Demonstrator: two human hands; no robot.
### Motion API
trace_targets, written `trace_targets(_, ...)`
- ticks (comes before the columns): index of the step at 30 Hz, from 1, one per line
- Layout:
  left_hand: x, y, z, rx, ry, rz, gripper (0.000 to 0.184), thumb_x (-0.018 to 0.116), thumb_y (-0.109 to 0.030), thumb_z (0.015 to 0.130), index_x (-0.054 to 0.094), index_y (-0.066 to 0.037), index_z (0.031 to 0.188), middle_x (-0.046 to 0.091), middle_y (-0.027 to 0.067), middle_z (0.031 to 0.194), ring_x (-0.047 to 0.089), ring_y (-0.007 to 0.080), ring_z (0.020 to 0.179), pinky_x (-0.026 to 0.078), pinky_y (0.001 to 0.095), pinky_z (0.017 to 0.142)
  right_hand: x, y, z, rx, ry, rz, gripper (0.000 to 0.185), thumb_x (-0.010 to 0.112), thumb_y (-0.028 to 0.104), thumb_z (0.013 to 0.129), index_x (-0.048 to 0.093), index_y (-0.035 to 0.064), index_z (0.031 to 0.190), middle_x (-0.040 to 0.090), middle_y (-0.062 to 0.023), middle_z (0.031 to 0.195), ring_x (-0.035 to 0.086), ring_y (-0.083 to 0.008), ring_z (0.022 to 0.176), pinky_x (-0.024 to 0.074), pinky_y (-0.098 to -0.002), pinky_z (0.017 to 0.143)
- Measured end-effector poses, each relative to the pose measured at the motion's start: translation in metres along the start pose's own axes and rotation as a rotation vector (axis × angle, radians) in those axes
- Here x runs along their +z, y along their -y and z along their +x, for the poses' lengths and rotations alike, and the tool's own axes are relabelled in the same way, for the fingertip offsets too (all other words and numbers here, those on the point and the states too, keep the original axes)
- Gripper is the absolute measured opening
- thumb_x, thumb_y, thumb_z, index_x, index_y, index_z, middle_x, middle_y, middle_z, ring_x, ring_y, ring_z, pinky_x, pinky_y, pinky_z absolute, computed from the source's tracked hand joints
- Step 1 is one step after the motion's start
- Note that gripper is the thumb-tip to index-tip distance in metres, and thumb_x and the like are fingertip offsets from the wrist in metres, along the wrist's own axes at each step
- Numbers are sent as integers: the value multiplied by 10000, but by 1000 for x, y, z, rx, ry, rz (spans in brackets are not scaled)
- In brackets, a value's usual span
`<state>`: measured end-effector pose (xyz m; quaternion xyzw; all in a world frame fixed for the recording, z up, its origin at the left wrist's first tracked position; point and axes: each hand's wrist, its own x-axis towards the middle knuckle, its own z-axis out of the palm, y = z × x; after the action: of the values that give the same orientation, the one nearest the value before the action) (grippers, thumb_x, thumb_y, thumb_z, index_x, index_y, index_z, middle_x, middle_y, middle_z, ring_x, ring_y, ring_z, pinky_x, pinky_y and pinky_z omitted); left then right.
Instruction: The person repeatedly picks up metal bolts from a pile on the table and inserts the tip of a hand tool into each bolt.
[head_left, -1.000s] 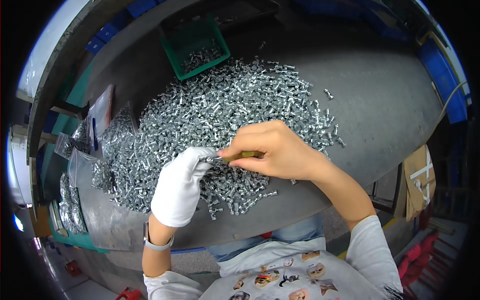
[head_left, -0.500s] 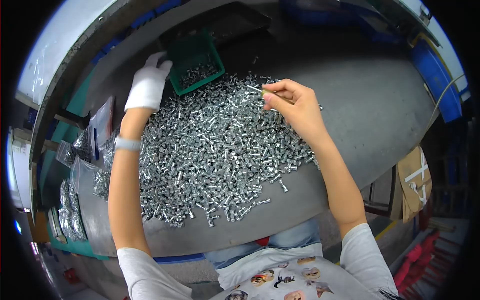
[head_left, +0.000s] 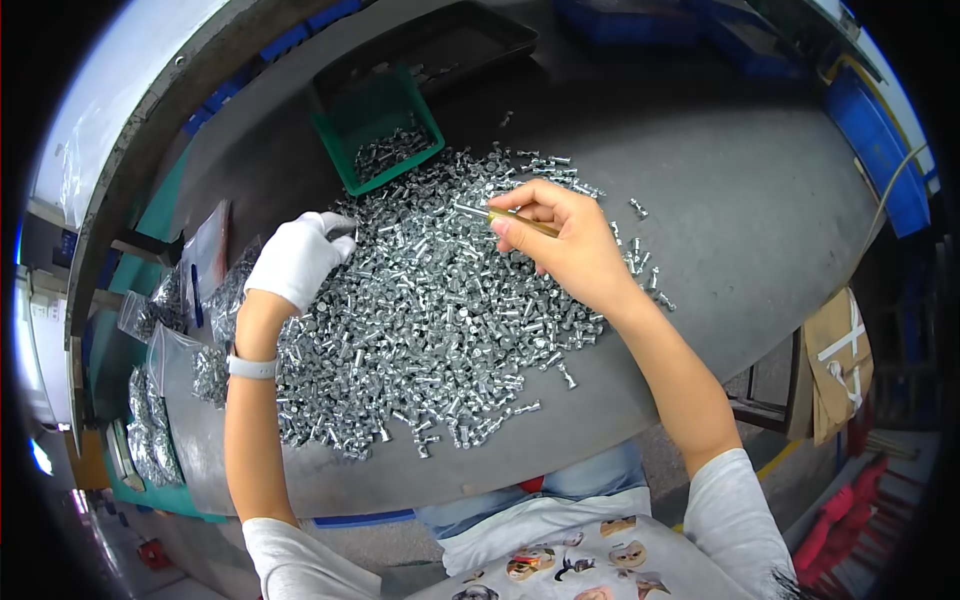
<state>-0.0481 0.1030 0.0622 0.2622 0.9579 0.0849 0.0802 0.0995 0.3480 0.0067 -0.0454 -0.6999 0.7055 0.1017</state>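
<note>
A broad heap of small shiny metal fittings covers the middle of the dark table. My left hand, in a white glove, hovers at the heap's left edge; its fingers are bent, with a gap between thumb and forefinger. I see nothing held in it. Above the heap, my bare right hand is closed round the yellowish handle of a slim screwdriver, whose metal shaft points left over the fittings. At the back of the heap a green bin lies with its mouth towards me and more fittings inside.
Beyond the green bin is a black tray. Clear plastic bags of fittings line the left side. Several loose fittings lie right of the heap. A blue bin stands far right, and a cardboard box is beside the table.
My left hand has come down from beside the green bin to the heap's left edge. My right hand has moved left and slightly down with the screwdriver. The bin sits a little further left.
</note>
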Motion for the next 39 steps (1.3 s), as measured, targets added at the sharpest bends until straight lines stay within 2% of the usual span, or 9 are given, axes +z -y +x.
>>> trace_targets(3,18,20,-12,42,-114,61,309,664,-157,872,703,-90,1172,673,220,1106,648,362,1041,495,408,926,3,-2,-1,37,7,-25,229,680,152,935,660,-12,1092,715,-77,897,678,-109,841,515,-255,717)
trace_targets(6,37,32,-20,76,-256,97,260,669,-112,856,709,-83,1112,677,179,1035,649,346,992,505,417,880,5,-13,1,9,23,-59,227,680,190,944,662,47,1120,707,-23,943,666,-66,850,442,-191,541)
trace_targets(12,47,25,-31,131,-486,77,123,674,-143,859,721,-100,964,674,129,939,655,334,866,526,425,786,17,-25,-3,-111,51,-116,229,689,140,934,661,8,1119,711,-44,950,667,-82,855,524,-234,702)
trace_targets(13,45,22,-33,135,-444,82,152,656,-132,873,717,-115,1011,677,114,955,653,327,871,531,419,778,22,-24,-5,-133,15,-84,231,714,193,902,683,25,1057,728,-95,871,695,-157,825,534,-302,775)
trace_targets(16,47,27,-31,249,-417,108,216,630,-121,898,707,-146,1098,678,104,982,649,319,894,535,415,779,25,-16,-11,-122,93,-207,212,716,141,911,684,23,1085,720,-44,919,667,-84,835,525,-249,761)
trace_targets(21,31,17,-36,370,-205,141,413,556,-28,925,634,-207,1289,640,131,1242,638,341,1053,525,389,899,28,-17,-12,-173,119,-229,215,730,161,900,692,34,1070,722,-51,900,660,-87,819,521,-258,746)
trace_targets(27,37,31,-32,443,-215,51,340,578,33,851,679,-115,1140,643,127,1168,660,310,962,542,363,818,28,-12,-14,-146,125,-267,221,732,162,898,692,30,1070,722,-55,908,664,-93,817,521,-257,743)
trace_targets(33,34,39,-32,316,-131,91,238,607,-11,858,679,-76,1075,619,124,1010,641,288,893,515,375,799,28,-16,-13,-166,129,-268,217,728,158,899,690,28,1068,732,-66,942,693,-121,874,542,-275,783)
trace_targets(39,31,26,-37,200,-49,-72,186,643,-120,880,715,-98,1050,631,141,1018,638,341,926,512,414,843,29,-14,-14,-161,148,-278,216,727,153,899,689,27,1070,733,-74,955,699,-131,884,544,-279,791)
